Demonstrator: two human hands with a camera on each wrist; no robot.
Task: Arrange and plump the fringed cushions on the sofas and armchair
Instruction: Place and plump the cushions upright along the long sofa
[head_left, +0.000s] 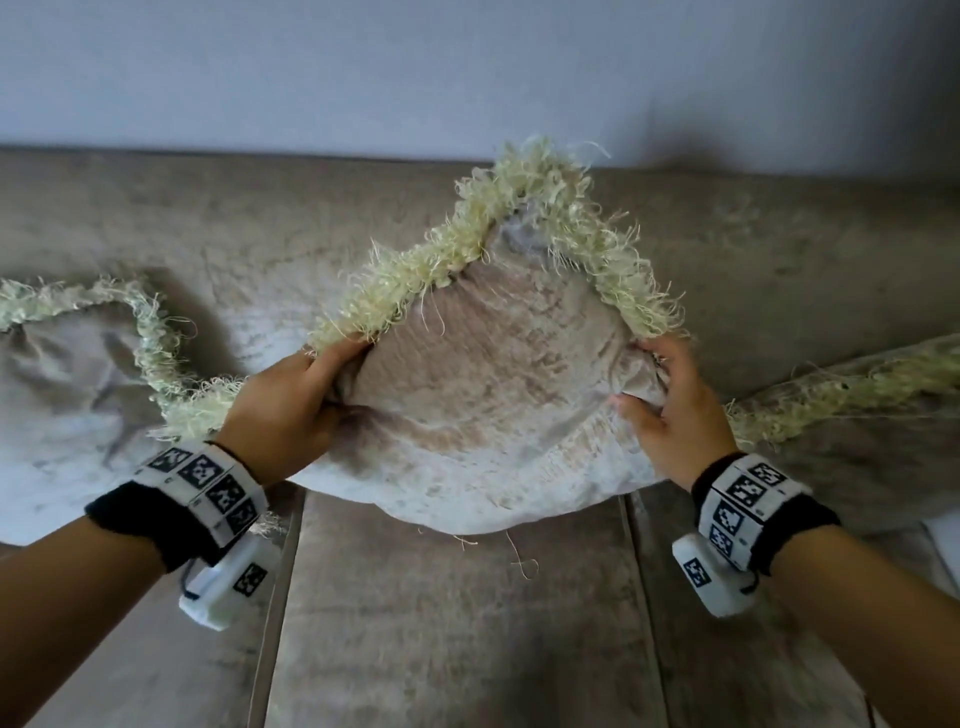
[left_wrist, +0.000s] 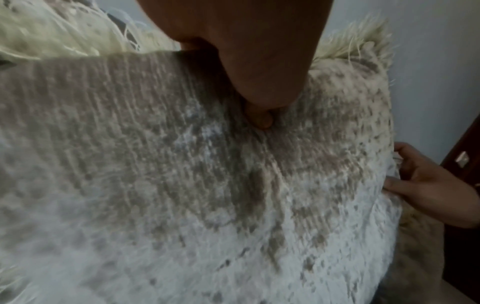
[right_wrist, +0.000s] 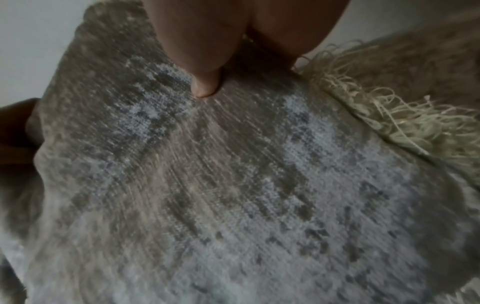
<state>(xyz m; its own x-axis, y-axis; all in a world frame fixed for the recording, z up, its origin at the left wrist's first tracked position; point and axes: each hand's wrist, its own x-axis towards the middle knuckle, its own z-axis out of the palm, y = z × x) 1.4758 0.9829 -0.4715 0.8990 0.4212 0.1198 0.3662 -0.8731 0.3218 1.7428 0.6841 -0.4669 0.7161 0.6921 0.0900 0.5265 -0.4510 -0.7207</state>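
Head view shows a taupe velvet sofa (head_left: 452, 613) filling the scene, its backrest running along the wall (head_left: 363, 67) and seams between the seat cushions running toward the camera. Against the backrest near the left edge of the sofa a fringed cushion (head_left: 57, 395) leans, creased, and near the right edge another fringed cushion (head_left: 852, 410) lies with its pale fringe running up to the right.

Between them, over the middle seat and in front of the backrest, the held cushion (head_left: 483, 384) is turned like a diamond: one fringed corner points up at the wall, the opposite corner hangs toward the seat, and the diagonal between the hands runs along the sofa's length. Its cream fringe (head_left: 524, 197) lines the two upper edges.

On the left-hand corner the left hand (head_left: 291, 400) grips, its fingers curled round the edge; the left wrist view shows a fingertip (left_wrist: 262, 121) dug into the mottled fabric. Bunching the cloth at the right-hand corner is the right hand (head_left: 670, 410), with its thumb (right_wrist: 207, 86) pressed into the face in the right wrist view. Both wrists carry black bands with white marker blocks (head_left: 208, 488)
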